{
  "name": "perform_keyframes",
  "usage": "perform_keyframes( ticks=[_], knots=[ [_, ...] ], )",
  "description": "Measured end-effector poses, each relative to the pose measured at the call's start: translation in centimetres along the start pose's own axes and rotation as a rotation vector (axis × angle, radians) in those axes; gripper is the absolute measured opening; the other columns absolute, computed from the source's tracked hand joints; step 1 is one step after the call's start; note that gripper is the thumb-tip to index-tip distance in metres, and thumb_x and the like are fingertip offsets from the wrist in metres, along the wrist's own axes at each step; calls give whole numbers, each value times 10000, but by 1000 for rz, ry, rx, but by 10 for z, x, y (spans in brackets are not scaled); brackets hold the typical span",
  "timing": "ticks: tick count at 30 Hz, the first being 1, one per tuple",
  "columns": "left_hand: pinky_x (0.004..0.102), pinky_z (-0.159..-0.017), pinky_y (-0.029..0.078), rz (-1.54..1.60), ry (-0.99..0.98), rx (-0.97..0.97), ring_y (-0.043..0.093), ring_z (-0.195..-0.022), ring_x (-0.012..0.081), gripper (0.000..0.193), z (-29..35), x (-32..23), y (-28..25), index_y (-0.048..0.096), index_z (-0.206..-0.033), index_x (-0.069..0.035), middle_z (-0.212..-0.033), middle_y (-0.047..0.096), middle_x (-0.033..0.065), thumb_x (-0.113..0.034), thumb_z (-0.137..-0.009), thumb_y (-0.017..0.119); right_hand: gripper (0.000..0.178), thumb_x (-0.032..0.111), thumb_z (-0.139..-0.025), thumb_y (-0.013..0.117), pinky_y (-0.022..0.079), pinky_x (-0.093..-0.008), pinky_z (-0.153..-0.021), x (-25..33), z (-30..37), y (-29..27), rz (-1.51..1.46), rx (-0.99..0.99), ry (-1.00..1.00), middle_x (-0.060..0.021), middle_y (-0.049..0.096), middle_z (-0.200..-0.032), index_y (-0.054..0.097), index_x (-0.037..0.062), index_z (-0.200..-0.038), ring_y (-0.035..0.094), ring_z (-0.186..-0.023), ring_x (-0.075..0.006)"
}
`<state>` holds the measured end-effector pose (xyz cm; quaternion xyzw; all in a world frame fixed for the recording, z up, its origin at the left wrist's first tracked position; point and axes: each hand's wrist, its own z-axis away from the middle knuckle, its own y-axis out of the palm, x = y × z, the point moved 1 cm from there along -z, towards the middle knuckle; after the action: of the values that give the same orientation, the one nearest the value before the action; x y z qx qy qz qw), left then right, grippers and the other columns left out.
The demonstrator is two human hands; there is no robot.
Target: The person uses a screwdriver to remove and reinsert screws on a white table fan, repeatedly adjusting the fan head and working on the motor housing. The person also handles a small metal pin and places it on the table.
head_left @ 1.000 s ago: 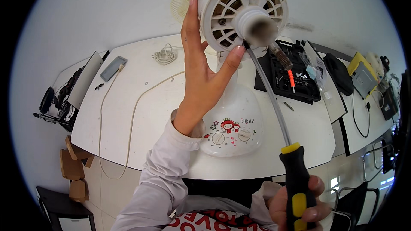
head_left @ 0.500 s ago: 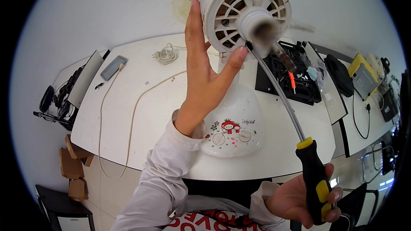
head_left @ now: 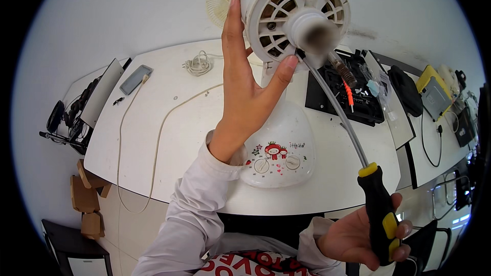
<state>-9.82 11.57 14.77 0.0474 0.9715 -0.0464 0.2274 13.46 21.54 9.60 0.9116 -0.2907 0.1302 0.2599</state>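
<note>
A white electric fan's motor housing [head_left: 302, 18], with round vent slots and a jutting, blurred centre shaft, stands high in the view. My left hand [head_left: 245, 92] grips its side, fingers along the left edge and thumb at the lower rim. Below is the fan's white base [head_left: 279, 174] with two dials and red cartoon figures. In my right hand [head_left: 348, 237] is a screwdriver [head_left: 377, 194] with a black and yellow handle, its long shaft slanting up to the housing's lower rim near my left thumb. Whether the tip sits in a screw, I cannot tell.
At the right lies an open black tool case [head_left: 363, 105] with an orange-tipped tool [head_left: 349, 94]. A coiled cable [head_left: 198, 65], a grey phone-like device [head_left: 136, 80] and a long cord [head_left: 162, 125] lie on the white table [head_left: 128, 153]. A pale fan grille [head_left: 219, 5] is behind the housing.
The screwdriver's handle and my right hand have shifted slightly to the right. The housing has also moved a little right and down, and my left hand keeps its grip.
</note>
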Motion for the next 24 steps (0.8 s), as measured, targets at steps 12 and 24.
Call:
perform_keyframes(
  ticks=[12,24],
  knots=[
    [414,-934,397,-13,7,-1,398,-1211,317,866,0,1,-1,114,-1420,-31,-1364,272,207,-222,-777,662,359,394,-904,450,427,-499,-970,-12,-7,8,-48,305,-354,-107,448,-1138,381,175,-1181,471,-1129,-241],
    [414,-934,392,29,-12,-16,394,-1211,310,867,1,1,3,117,-1420,-32,-1351,289,202,-219,-775,666,214,287,-909,504,488,-442,-906,7,-2,8,81,78,-148,-113,479,-1013,509,259,-1121,572,-965,-303]
  ],
)
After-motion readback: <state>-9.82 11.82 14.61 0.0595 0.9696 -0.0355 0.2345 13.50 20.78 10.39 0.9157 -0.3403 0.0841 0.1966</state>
